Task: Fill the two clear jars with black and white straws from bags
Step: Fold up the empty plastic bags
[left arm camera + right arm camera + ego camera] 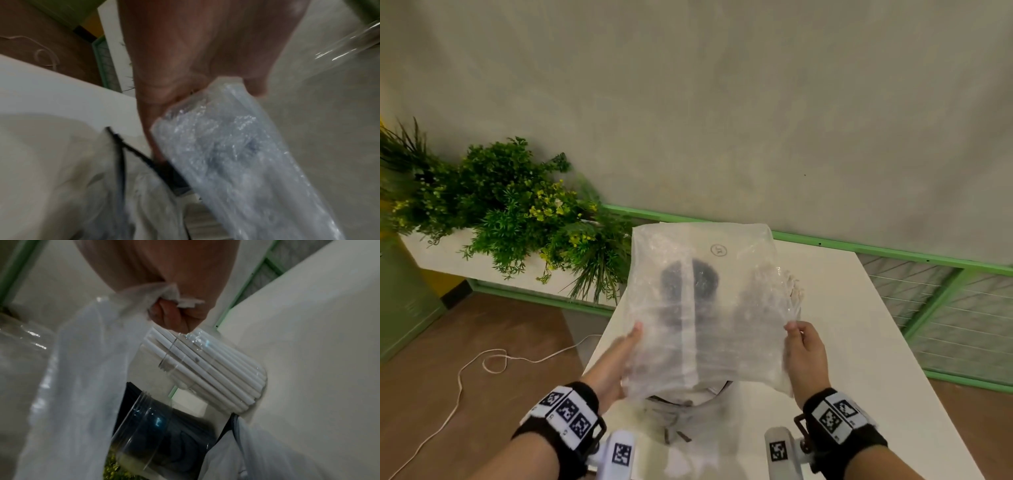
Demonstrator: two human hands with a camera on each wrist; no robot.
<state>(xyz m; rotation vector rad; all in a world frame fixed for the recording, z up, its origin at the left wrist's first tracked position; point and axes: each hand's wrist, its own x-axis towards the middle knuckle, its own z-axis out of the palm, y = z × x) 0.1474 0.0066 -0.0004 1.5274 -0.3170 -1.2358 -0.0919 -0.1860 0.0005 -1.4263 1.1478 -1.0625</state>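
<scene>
I hold a crinkled clear plastic bag (705, 308) spread upright above the white table (859, 342). My left hand (631, 337) grips its left edge and my right hand (794, 330) pinches its right edge. In the right wrist view the pinch (176, 305) bunches the film. Behind the bag stand two clear jars. One holds black straws (690, 277), a dark blur through the film, the other white straws (794, 284). Both jars show in the right wrist view, white straws (216, 369) and black straws (164, 434). The left wrist view shows the bag (226, 154) under my palm.
A second limp bag (681, 411) with a dark rim lies on the table near me. Green plants (510, 205) fill a white planter at the left. A green rail (893, 253) runs along the wall. A white cable (493, 359) loops on the brown floor.
</scene>
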